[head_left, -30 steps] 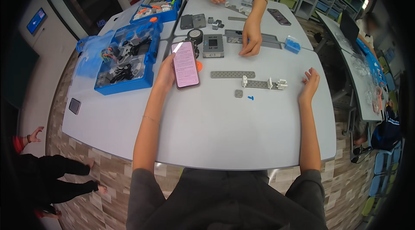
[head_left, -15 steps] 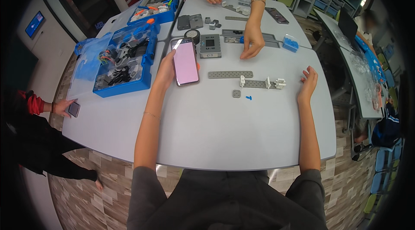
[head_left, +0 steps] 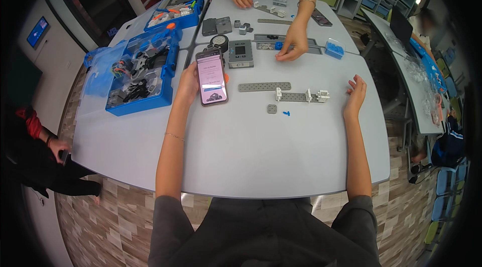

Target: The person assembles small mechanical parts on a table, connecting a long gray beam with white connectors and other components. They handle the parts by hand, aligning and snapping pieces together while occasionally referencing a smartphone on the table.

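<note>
A smartphone (head_left: 212, 78) with a lit page on its screen is held upright by my left hand (head_left: 188, 82), fingers closed around its edge. At the right, my right hand (head_left: 355, 95) rests on its side on the table, fingers loosely curled apart, holding nothing. Between my hands lie a long grey perforated beam (head_left: 264, 86) and a grey beam (head_left: 293, 97) with white connectors (head_left: 321, 96) on it. Nearer to me are a small grey square plate (head_left: 271, 109) and a blue pin piece (head_left: 286, 113). Behind the phone stands a grey controller block (head_left: 241, 54).
Across the table a person's hand (head_left: 293, 43) reaches over a grey parts tray (head_left: 314, 50). A clear box of blue pins (head_left: 334, 49) sits beside it. Blue storage bins (head_left: 140, 105) with parts stand on the left. Another person's hand (head_left: 58, 149) is at the left edge.
The phone's screen has gone from blank pink to a page with text and a picture. The co-worker's hand shifted slightly, and the person at the left drew a hand back off the table.
</note>
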### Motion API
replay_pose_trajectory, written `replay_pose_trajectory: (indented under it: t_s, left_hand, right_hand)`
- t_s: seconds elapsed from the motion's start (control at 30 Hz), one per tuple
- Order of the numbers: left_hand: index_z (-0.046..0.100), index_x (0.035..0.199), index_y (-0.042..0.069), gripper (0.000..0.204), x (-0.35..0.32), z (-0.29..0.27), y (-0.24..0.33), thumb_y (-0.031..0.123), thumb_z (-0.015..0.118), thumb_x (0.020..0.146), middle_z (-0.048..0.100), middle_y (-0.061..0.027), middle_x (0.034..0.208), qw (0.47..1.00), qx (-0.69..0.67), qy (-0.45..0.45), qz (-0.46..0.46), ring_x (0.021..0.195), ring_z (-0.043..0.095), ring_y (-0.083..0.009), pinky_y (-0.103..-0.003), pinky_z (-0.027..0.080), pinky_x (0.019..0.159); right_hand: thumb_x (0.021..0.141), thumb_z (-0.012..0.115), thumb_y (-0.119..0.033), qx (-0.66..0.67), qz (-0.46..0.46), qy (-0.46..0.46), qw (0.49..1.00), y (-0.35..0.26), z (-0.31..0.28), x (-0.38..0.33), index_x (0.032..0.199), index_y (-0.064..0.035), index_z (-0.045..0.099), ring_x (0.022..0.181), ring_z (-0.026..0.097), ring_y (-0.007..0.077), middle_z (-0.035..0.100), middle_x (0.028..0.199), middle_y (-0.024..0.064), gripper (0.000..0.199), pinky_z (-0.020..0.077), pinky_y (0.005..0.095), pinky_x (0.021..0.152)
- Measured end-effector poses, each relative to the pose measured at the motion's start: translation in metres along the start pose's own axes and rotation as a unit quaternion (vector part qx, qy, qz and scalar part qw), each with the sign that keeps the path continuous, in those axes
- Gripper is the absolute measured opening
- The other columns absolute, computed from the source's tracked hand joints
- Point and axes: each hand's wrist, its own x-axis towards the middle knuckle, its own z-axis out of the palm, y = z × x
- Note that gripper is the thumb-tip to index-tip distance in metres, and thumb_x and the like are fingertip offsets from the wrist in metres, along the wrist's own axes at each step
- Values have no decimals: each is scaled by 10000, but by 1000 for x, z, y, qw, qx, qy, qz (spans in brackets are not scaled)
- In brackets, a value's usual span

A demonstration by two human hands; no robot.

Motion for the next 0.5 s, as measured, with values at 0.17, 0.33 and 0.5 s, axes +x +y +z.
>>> replay_pose_trajectory:
  t_s: [0.17, 0.33, 0.5]
  left_hand:
    - [623, 1275, -7, 382, 0, 0, -2, 293, 436, 1130, 707, -133, 1239, 1000, -16, -8, 7, 1126, 687, -218, -378, 542, 1006]
    - [612, 1302, -33, 360, -3, -3, -4, 240, 511, 1090, 704, -142, 1231, 999, -23, -25, 12, 1122, 690, -222, -368, 555, 992]
    - [567, 1309, -89, 369, -8, -6, -1, 113, 547, 1000, 681, -196, 1240, 997, 26, -64, 18, 1172, 682, -280, -404, 548, 1037]
  right_hand:
    - [1106, 500, -385, -10, -4, 3, 1000, -1, -1, -1, 1323, -51, 609, 1143, 609, 170, 608, 1347, 71, 413, 452, 287, 844]
    - [1105, 497, -378, -10, 0, 0, 1000, -2, -1, -2, 1323, -50, 611, 1138, 614, 173, 611, 1346, 74, 410, 453, 289, 845]
    - [1104, 498, -372, -9, 2, 0, 1000, -1, -1, 0, 1323, -45, 607, 1140, 620, 178, 614, 1352, 77, 409, 453, 290, 845]
